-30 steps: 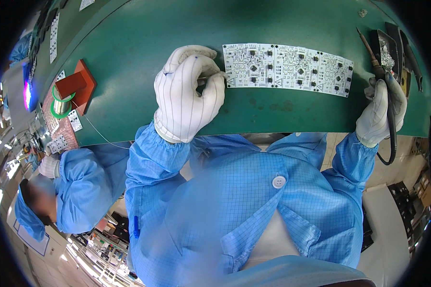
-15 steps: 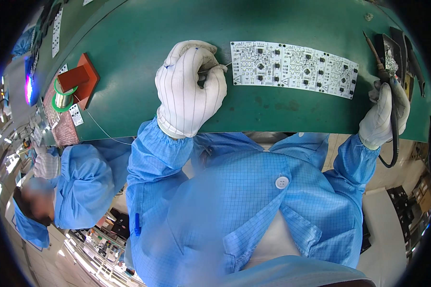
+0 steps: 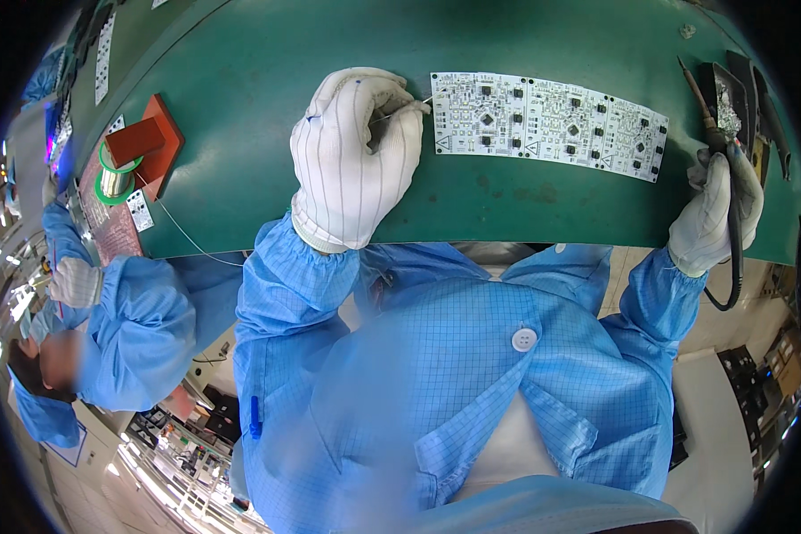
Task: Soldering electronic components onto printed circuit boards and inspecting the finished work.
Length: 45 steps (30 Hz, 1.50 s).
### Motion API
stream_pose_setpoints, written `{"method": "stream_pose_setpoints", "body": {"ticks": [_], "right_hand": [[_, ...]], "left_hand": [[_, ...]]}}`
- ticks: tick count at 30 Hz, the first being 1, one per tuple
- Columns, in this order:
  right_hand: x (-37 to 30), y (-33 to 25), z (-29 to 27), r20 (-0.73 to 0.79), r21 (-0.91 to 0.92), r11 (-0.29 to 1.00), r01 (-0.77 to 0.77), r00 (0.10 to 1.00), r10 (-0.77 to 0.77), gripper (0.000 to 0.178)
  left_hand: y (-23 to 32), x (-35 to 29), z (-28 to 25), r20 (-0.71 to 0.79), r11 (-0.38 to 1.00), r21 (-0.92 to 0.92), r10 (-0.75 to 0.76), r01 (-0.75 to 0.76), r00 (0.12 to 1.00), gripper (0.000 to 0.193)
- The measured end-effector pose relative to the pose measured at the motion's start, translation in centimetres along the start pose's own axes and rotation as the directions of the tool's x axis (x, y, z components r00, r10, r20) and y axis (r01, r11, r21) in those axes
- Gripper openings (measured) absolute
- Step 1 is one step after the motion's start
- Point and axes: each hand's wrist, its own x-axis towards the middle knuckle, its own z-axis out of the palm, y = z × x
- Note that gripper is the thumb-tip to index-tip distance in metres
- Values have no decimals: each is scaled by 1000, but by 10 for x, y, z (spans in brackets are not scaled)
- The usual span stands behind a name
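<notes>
My left hand (image 3: 358, 160), in a white striped glove, pinches a thin solder wire (image 3: 426, 101) between thumb and fingers. The wire's end sticks out beside the upper left corner of a white printed circuit board panel (image 3: 550, 125); I cannot tell whether it touches. That panel lies flat, with black chips on its joined sections. At the far right, my gloved right hand (image 3: 716, 209) is closed round a soldering iron (image 3: 714, 133), its tip pointing up and away from the panel. The iron's black cable hangs down past the wrist.
A solder spool (image 3: 116, 182) with green rims sits by a red-brown stand (image 3: 157, 147) at left. Beside my right hand is a black tray (image 3: 726, 98) with silvery scraps. A co-worker's gloved hand (image 3: 76, 283) shows at far left. The green table (image 3: 285, 53) has its edge before me.
My left hand has shifted slightly upward with the solder wire, whose end is now nearer the panel's upper left corner. My right hand has barely moved. The co-worker's head and arm have shifted.
</notes>
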Motion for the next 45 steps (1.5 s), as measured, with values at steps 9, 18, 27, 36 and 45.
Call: {"method": "stream_pose_setpoints", "body": {"ticks": [9,18,27,36,45], "right_hand": [[1,-1,-1,-3,-25,1000,-14,1000,14,20],[1,-5,2,22,-25,999,31,999,-30,23],[2,-10,8,268,-296,926,235,951,-156,21],[-12,-10,7,194,196,976,-96,979,57,35],[-14,-8,21,104,286,957,-57,994,28,42]], "left_hand": [[-1,3,2,28,998,12,54,-54,998,8],[-1,4,5,-70,996,79,51,-46,996,7],[19,5,-9,138,990,112,-103,88,985,14],[27,8,1,216,456,-727,-557,513,802,25],[16,3,5,57,605,-725,-424,330,904,27]]}}
